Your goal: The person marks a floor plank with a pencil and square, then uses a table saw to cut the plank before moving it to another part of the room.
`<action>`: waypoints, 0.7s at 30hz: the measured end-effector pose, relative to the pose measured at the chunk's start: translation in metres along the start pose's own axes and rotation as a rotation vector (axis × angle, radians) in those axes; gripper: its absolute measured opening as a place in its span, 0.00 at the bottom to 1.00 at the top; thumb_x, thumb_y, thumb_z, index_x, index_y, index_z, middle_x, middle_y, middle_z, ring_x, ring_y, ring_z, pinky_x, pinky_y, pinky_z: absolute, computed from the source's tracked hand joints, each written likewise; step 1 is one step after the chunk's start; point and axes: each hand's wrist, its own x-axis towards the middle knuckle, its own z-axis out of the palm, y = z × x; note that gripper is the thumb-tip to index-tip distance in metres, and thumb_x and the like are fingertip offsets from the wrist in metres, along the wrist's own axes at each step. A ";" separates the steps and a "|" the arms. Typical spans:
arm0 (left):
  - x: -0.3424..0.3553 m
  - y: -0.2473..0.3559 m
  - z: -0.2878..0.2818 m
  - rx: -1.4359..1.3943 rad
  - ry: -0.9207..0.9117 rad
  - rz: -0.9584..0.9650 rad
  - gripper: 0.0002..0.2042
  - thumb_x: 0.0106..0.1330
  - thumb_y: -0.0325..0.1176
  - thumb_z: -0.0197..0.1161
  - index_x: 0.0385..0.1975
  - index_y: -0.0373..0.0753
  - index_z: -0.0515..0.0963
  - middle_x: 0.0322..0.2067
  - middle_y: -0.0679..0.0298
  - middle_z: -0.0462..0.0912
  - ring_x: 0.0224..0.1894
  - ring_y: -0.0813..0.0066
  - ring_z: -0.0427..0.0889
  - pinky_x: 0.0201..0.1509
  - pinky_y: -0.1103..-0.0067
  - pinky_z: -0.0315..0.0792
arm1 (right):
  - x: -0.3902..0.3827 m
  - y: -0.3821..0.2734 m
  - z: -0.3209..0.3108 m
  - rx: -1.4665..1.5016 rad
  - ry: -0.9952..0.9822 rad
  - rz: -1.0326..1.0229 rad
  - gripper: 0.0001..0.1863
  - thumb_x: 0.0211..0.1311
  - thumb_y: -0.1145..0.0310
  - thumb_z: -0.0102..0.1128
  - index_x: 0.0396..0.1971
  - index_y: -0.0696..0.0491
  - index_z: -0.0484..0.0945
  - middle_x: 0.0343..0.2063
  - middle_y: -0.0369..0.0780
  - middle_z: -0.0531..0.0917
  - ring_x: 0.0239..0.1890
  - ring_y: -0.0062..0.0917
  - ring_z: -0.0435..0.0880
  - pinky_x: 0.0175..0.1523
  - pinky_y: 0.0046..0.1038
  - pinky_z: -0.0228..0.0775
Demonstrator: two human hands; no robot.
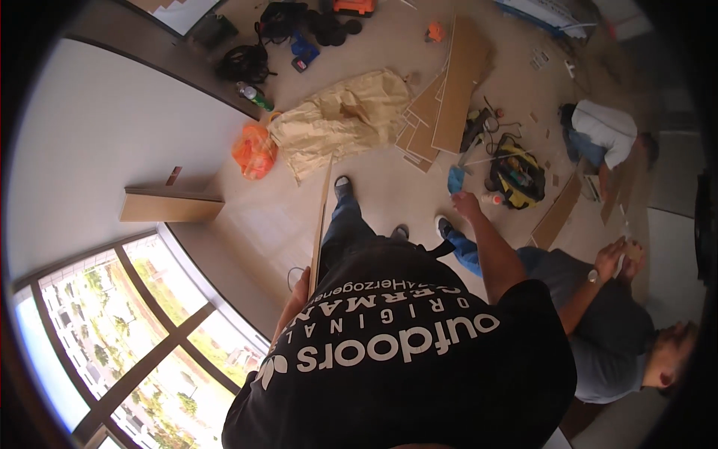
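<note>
a person's left hand (299,293) grips a long thin wooden plank (323,217) upright on edge beside their legs, its far end near the crumpled brown paper (344,116); the right hand (465,203) hangs loosely open, fingers slack, over the floor (389,187).

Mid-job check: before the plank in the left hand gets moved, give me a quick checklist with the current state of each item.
1. Left hand gripping the long plank: ok, fingers wrap its edge at hip level.
2. Plank standing on edge, far end near the shoe: ok.
3. Right hand free: ok, it is open and holds nothing.
4. Floor ahead clear: not ok, crumpled brown paper and an orange bag lie just past the plank's tip.
5. Seated person clear of the plank: ok, they sit on the right, away from it.
6. Plank's far end resting on the floor: cannot tell.
</note>
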 end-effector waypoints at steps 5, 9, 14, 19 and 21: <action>-0.007 0.133 -0.025 -0.415 -0.172 -0.031 0.33 0.71 0.58 0.45 0.49 0.27 0.76 0.43 0.55 0.82 0.44 0.68 0.77 0.52 0.76 0.70 | 0.032 -0.106 0.000 -0.148 -0.072 -0.098 0.16 0.63 0.58 0.56 0.34 0.56 0.83 0.23 0.40 0.84 0.24 0.25 0.82 0.32 0.28 0.73; 0.022 0.226 -0.074 -0.181 -0.062 0.090 0.33 0.70 0.61 0.44 0.44 0.31 0.79 0.34 0.58 0.82 0.36 0.70 0.78 0.44 0.74 0.73 | 0.048 -0.185 0.007 -0.198 -0.198 -0.251 0.16 0.63 0.59 0.55 0.37 0.55 0.83 0.35 0.46 0.85 0.40 0.39 0.83 0.44 0.36 0.73; 0.102 0.299 -0.090 -0.099 -0.134 0.046 0.35 0.68 0.66 0.42 0.38 0.34 0.80 0.28 0.64 0.79 0.31 0.74 0.75 0.37 0.73 0.72 | 0.065 -0.187 0.003 -0.161 -0.139 -0.250 0.12 0.56 0.67 0.59 0.40 0.52 0.80 0.38 0.42 0.84 0.38 0.37 0.83 0.43 0.33 0.74; 0.112 0.425 -0.066 -0.261 -0.130 0.016 0.28 0.64 0.70 0.47 0.21 0.49 0.68 0.10 0.74 0.60 0.09 0.79 0.58 0.12 0.79 0.54 | 0.099 -0.130 0.004 -0.337 -0.150 -0.408 0.07 0.56 0.71 0.52 0.28 0.54 0.80 0.29 0.45 0.83 0.36 0.39 0.82 0.40 0.39 0.73; 0.110 0.473 -0.044 -0.368 -0.171 -0.067 0.28 0.65 0.68 0.48 0.19 0.49 0.67 0.08 0.75 0.57 0.08 0.79 0.56 0.11 0.80 0.51 | 0.117 -0.093 -0.003 -0.167 -0.107 -0.196 0.07 0.52 0.70 0.52 0.27 0.52 0.79 0.32 0.45 0.83 0.39 0.41 0.82 0.44 0.41 0.73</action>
